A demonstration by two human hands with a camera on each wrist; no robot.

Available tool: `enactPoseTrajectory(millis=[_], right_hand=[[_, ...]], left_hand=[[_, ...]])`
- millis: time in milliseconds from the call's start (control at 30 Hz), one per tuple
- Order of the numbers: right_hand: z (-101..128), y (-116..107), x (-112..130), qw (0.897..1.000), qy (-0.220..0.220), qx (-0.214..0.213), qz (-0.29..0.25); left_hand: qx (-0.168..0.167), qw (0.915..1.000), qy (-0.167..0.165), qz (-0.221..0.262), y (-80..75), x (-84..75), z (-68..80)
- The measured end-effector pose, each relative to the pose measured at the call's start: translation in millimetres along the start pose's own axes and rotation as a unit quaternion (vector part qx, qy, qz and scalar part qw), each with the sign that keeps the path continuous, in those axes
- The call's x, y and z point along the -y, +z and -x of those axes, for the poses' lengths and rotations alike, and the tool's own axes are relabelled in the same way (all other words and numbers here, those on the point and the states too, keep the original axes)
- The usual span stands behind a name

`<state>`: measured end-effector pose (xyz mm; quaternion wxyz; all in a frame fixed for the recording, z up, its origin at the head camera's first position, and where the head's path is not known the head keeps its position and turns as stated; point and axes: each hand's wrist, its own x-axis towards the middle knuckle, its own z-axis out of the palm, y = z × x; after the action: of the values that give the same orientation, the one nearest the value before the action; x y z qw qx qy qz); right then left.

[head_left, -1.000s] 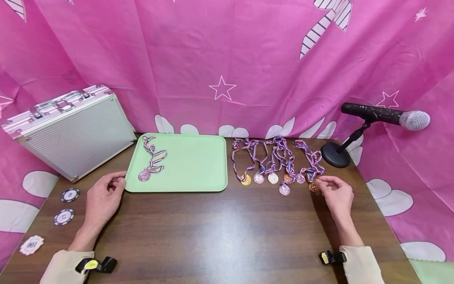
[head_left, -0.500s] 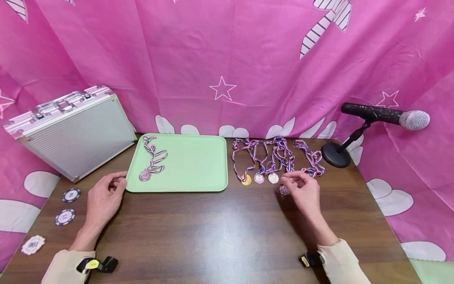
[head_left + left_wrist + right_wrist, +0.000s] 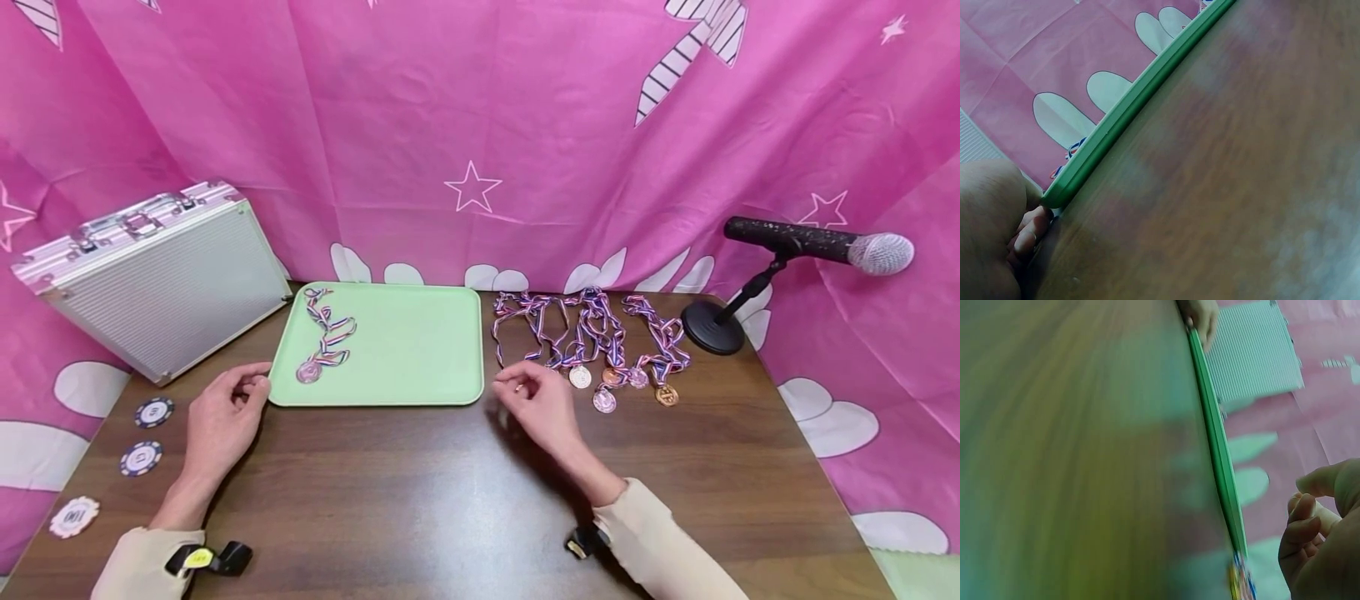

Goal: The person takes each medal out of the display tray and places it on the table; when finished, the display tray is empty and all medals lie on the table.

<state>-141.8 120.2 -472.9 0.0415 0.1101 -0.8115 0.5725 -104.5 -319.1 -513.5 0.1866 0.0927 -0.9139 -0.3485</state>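
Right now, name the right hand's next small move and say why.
Probably the right hand should pinch the medal end of the leftmost ribbon and lift it toward the green tray. Its curled fingers sit where that ribbon ends, beside the tray, where a lone medal lies.

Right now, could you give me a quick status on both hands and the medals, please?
Left hand rests at tray corner, holding nothing. Right hand curled over leftmost medals; grip unclear. Four medals visible beside it, one medal on tray.

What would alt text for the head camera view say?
A person's right hand reaches over medals on a wooden table, while the left hand touches the corner of a green tray holding one medal.
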Motion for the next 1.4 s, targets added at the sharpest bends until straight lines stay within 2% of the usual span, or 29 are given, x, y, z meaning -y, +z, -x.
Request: enactPoseTrajectory(millis=[167, 433, 700, 833, 1167, 1233, 1400], right_hand=[[-3, 34, 14, 0.999, -0.01, 0.035, -0.006], [-13, 85, 31, 0.997, -0.031, 0.067, 0.014], [-23, 125, 36, 0.996, -0.007, 0.089, 0.001], [-28, 144, 37, 0.995, -0.007, 0.097, 0.014], [-44, 191, 53, 0.99, -0.019, 0.108, 0.09], [-48, 205, 50, 0.988, -0.034, 0.099, 0.112], [-56, 229, 49, 0.978, -0.063, 0.087, 0.177]], left_hand=[[0.0, 1.0, 0.0, 0.001, 2.0, -1.4, 0.2], [-0.002, 1.0, 0.001, 0.009, 3.1, -2.3, 1.6], [0.005, 1.0, 0.004, 0.003, 4.2, -2.1, 1.3], [0.001, 1.0, 0.004, 0.005, 2.7, -1.9, -0.3], [0.005, 1.0, -0.002, 0.0, -0.3, -0.8, -1.6], [0.002, 1.0, -0.002, -0.003, -1.2, -0.5, -1.0], [-0.004, 1.0, 0.002, 0.002, -0.4, -0.9, -0.9]])
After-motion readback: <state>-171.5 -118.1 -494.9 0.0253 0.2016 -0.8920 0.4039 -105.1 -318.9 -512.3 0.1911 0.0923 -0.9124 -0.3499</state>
